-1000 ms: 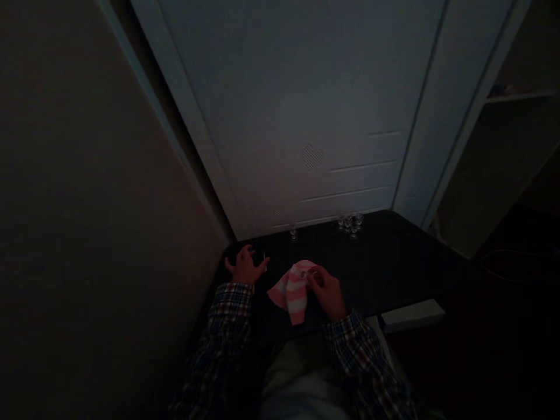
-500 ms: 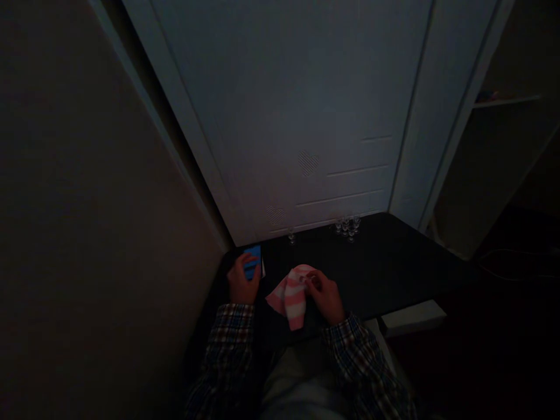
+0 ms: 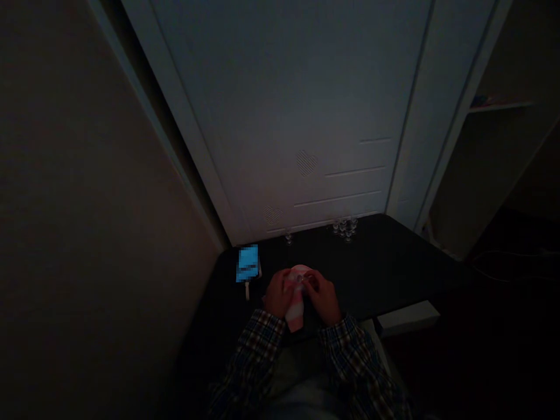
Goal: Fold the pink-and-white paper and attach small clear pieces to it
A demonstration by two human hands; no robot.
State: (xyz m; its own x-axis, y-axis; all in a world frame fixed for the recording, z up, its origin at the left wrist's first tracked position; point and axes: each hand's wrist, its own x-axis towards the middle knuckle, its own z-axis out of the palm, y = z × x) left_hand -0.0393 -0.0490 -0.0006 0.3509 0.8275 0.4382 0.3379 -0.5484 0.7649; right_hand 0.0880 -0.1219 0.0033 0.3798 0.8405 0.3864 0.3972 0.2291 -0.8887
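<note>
A pink and white striped cloth point(image 3: 296, 312) lies on the black table, partly covered by both hands. My left hand point(image 3: 279, 294) is closed on its left part, with the thumb and fingers near the middle. Above the cloth, my right hand point(image 3: 324, 297) pinches a small clear glass point(image 3: 300, 279), whose shape is mostly hidden by fingers. The hands almost meet around this glass. To the left lies a phone point(image 3: 248, 263) with a lit blue screen, and a short pale strip point(image 3: 247, 291) sticks out at its near end.
Several small stemmed glasses point(image 3: 347, 231) stand in a cluster at the table's back edge, and a single glass point(image 3: 289, 237) is farther left. A white door panel point(image 3: 306, 116) rises behind the table point(image 3: 385, 262). A wall point(image 3: 109, 204) borders the left side. A white box point(image 3: 409, 318) sits below the front edge.
My left hand has left the phone, moved right and closed on the striped cloth. The phone's screen has lit up. My right hand stays at the cloth with the small glass.
</note>
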